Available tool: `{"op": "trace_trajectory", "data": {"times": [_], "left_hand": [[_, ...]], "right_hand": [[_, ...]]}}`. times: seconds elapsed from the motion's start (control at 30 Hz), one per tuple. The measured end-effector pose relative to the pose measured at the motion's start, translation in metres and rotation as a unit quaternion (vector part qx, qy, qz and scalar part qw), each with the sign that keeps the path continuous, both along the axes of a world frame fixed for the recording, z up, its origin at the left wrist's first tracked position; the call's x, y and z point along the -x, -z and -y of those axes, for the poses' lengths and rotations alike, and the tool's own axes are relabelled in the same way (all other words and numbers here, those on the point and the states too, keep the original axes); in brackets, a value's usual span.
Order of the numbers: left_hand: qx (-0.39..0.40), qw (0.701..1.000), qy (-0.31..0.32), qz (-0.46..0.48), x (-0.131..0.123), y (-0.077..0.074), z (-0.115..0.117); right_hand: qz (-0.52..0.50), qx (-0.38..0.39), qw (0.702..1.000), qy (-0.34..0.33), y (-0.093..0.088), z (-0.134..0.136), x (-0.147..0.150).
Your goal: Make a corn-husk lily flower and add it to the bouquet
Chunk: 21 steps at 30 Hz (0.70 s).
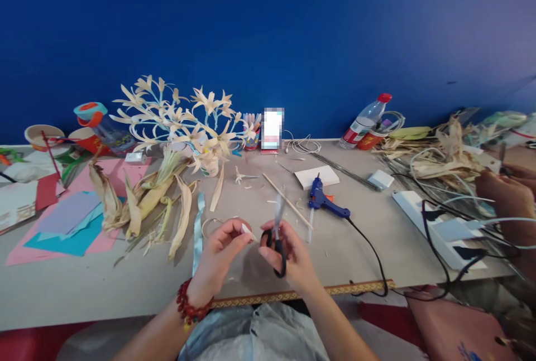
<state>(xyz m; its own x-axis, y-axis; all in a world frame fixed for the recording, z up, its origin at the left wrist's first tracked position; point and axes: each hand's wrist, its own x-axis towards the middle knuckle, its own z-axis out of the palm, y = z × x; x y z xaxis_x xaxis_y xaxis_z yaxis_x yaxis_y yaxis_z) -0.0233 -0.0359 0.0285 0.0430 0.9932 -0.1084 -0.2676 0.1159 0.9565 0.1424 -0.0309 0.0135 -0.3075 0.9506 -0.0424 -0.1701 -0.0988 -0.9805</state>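
Between the fingertips of my left hand (pixel 228 246) is a small piece of pale corn husk (pixel 248 231), pinched with its tip toward the right. My right hand (pixel 293 255) has its fingers through the black handles of a pair of scissors (pixel 278 221), whose blades point up and away from me. The two hands are close together but apart, above the front of the table. A light blue ribbon (pixel 198 232) lies left of my left hand. Behind it stands a bunch of husk flowers (pixel 196 132) on pale blue stems.
A blue glue gun (pixel 324 200) lies to the right, its cord running over the table edge. Dried husks (pixel 146 205) and coloured paper (pixel 69 218) cover the left. Farther right are a power strip (pixel 435 230), a bottle (pixel 364 122) and another person's hands (pixel 505 188). A phone (pixel 273 129) stands behind.
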Motion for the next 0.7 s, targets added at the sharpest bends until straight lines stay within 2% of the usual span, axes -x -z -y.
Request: {"op": "trace_trajectory", "data": {"times": [0.1, 0.2, 0.43, 0.7], "left_hand": [[-0.007, 1.0, -0.007, -0.007, 0.003, -0.007, -0.001], [-0.006, 1.0, -0.005, 0.009, 0.005, -0.01, -0.001], [0.009, 0.999, 0.009, 0.044, 0.002, -0.015, -0.001], [0.022, 0.998, 0.023, 0.052, 0.004, -0.02, 0.0]], "right_hand": [[0.032, -0.006, 0.996, -0.087, 0.006, 0.009, -0.013], [0.055, 0.002, 0.989, -0.141, 0.011, 0.017, -0.021], [0.103, -0.01, 0.982, -0.155, 0.008, 0.02, -0.02], [0.097, -0.013, 0.984, -0.15, 0.009, 0.019, -0.019]]}}
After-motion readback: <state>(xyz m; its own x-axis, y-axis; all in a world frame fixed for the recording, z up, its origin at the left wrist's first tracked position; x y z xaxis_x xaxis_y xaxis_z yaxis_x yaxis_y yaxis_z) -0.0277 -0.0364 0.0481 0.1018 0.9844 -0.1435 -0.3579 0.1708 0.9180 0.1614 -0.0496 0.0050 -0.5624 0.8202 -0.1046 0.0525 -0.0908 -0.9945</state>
